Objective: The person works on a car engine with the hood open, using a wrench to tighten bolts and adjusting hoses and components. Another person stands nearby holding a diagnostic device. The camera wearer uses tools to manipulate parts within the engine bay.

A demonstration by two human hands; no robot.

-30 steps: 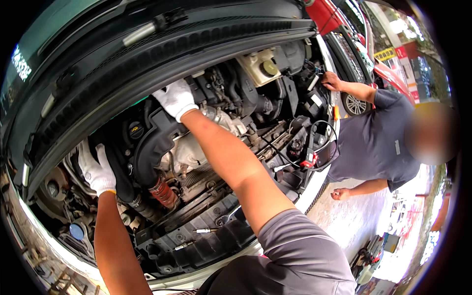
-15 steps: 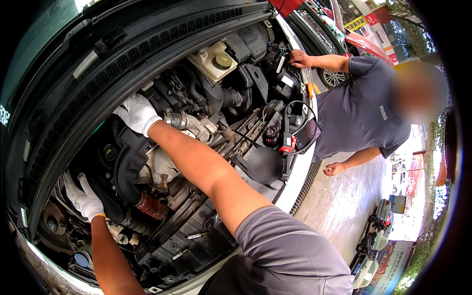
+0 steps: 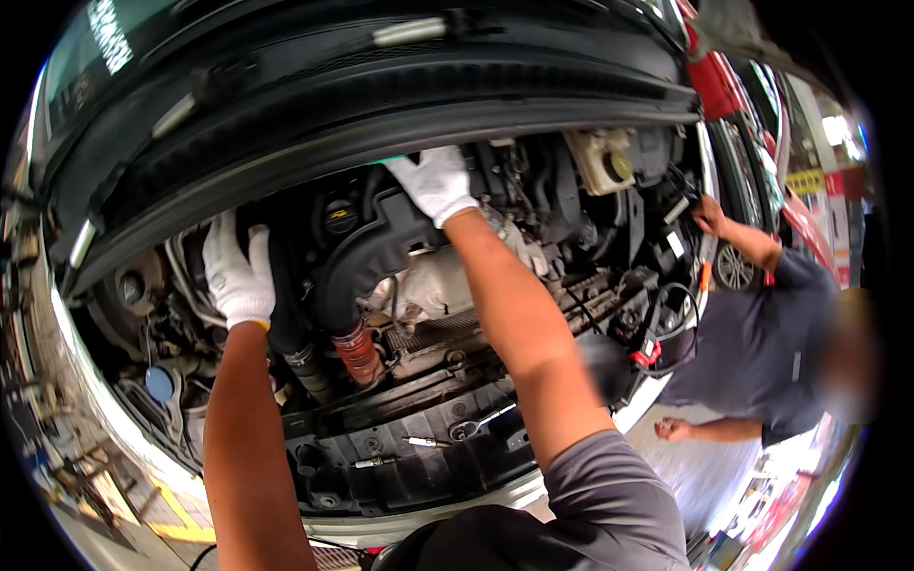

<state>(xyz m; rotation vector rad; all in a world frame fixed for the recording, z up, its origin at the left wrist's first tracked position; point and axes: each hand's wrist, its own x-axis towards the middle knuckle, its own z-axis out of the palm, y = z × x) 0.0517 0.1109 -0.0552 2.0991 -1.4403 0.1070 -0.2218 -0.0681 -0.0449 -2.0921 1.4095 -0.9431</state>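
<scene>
In the engine bay of a car, my white-gloved left hand (image 3: 238, 266) lies with fingers stretched out and apart beside a black hose and metal pipes on the left. My right hand (image 3: 430, 186), also gloved, reaches to the rear under the black cowl edge (image 3: 509, 114), by a thin green strip; its fingertips are hidden. Between and below my hands are a black plastic duct (image 3: 352, 266), an oil cap (image 3: 339, 217) and a red hose (image 3: 356, 354). A wrench (image 3: 476, 423) and small metal parts (image 3: 426, 442) rest on the front black panel.
At the right, another person (image 3: 752, 343) in a dark T-shirt stands at the car's side, one hand (image 3: 707, 215) on its edge near a red-and-black cabled device (image 3: 645, 354). Behind are a red car (image 3: 714, 81) and a wheel (image 3: 734, 266). A blue cap (image 3: 158, 383) sits front left.
My view has swung, so the engine bay appears farther right and more level. Both my hands remain at about the same spots in the bay, as does the other person.
</scene>
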